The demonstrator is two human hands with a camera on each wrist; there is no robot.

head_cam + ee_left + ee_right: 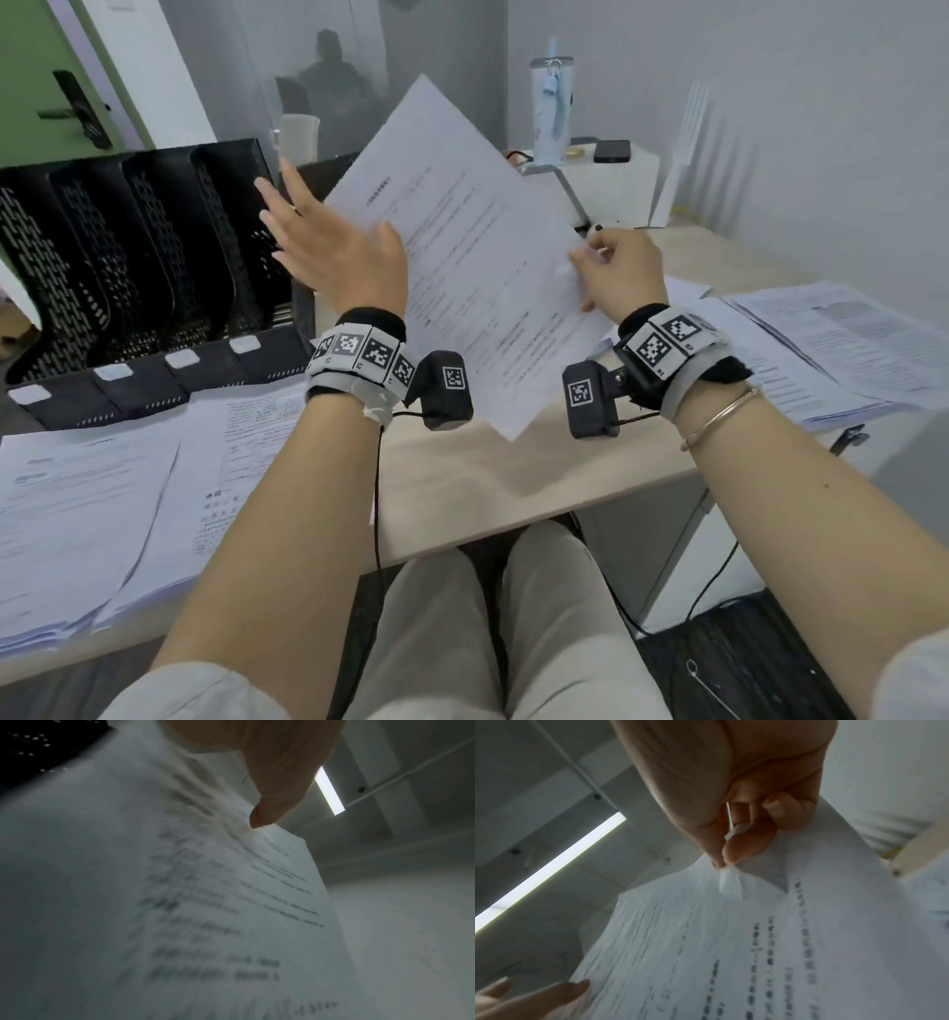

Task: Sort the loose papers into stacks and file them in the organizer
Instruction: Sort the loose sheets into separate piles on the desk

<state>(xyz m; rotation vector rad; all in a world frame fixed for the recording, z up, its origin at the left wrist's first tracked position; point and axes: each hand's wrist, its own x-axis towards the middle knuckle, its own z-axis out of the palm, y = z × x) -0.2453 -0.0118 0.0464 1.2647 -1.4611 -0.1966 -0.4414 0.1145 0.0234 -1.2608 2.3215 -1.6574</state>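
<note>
Head view: a printed sheet (462,257) is held in the air above the desk (513,478), between the two hands and in front of the person. Its long axis runs on a diagonal, upper corner toward the far wall, lower corner hanging toward the near desk edge between the wrists. The printed side faces the person.

Right hand (624,272): pinches the sheet's right edge, thumb and forefinger together on the paper. Right wrist view confirms it; the edge crumples slightly at the pinch, the other fingers curled in behind. This hand alone carries the sheet.

Left hand (328,246): fingers spread and straight, palm turned toward the sheet's left edge. Thumb lies over the front of the paper. The left wrist view shows the thumb tip at the sheet's surface; whether it presses or only touches cannot be told. Not a grip.

Key relation: the black mesh organizer (138,267) stands on the desk to the left of the sheet, upright slots all appearing empty, its label tabs facing the person. The left hand is between sheet and organizer, so it is the nearer one.

Sorted paper stacks on the left (87,514) lie below the left forearm; more papers on the right (821,349) lie beyond the right wrist.

Judgement: sorting in progress, nothing filed yet. The sheet probably goes leftward.
</note>
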